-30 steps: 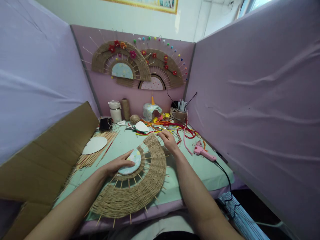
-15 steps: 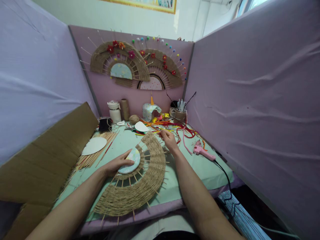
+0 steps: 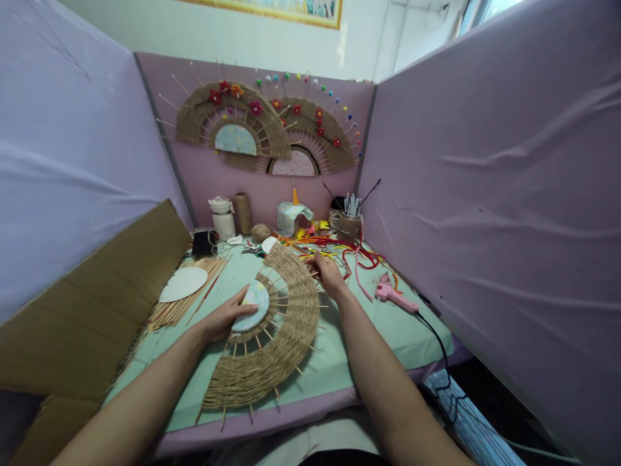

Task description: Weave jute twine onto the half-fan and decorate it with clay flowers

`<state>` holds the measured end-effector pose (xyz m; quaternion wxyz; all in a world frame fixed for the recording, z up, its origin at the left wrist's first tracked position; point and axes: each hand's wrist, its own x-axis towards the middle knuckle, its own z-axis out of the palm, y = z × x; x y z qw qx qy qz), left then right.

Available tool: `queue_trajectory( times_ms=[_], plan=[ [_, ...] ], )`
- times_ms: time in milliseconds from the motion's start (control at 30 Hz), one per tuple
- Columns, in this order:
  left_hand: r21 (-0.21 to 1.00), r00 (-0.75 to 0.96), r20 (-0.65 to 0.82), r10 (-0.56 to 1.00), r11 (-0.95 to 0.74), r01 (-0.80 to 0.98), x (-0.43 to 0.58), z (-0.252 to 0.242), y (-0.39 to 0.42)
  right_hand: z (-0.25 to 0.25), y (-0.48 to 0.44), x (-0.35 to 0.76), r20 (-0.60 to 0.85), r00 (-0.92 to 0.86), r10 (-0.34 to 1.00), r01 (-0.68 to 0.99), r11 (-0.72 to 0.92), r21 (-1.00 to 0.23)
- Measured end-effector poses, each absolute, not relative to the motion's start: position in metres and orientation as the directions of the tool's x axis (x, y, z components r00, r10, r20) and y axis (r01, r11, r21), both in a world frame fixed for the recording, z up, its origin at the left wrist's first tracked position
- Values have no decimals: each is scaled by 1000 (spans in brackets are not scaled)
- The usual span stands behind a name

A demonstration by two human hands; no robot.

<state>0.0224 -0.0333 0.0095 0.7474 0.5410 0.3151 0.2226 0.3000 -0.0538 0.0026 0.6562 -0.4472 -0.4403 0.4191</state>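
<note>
My left hand (image 3: pixel 226 318) grips a semicircular woven twine fan (image 3: pixel 298 307) by its cloth-covered half disc (image 3: pixel 257 304), thumb on top. Thin sticks radiate from that centre, and their tips poke past the wide twine band. At the fan's upper right edge is my right hand (image 3: pixel 327 275), its fingers curled together beside a stick tip. Whatever those fingers pinch is hidden or too fine to make out. The fan is tilted over the green-covered table (image 3: pixel 339 362), its curved rim facing right and toward me.
A pink glue gun (image 3: pixel 395 294) with a black cord lies right. Behind are coloured pipe cleaners (image 3: pixel 369 259), a twine ball (image 3: pixel 261 233), a white jar (image 3: pixel 222 219) and a pot of sticks (image 3: pixel 350 225). Left are a white oval (image 3: pixel 183 285) on loose sticks and cardboard (image 3: pixel 97 310). Finished fans (image 3: pixel 233 120) hang behind.
The fan has turned counter-clockwise, its top end going left and its lower end right. It now covers more of the white piece behind it. My right hand has shifted slightly.
</note>
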Motion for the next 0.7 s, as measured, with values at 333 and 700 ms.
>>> queue_trajectory(
  times_ms=[333,700],
  plan=[
    [975,608,-171,776,221,-7,26,14,-35,5,-58,300,471,463,751,276,383,-882],
    [973,557,-125,821,212,-93,25,13,-32,8,-64,293,531,395,750,266,460,-847]
  ],
)
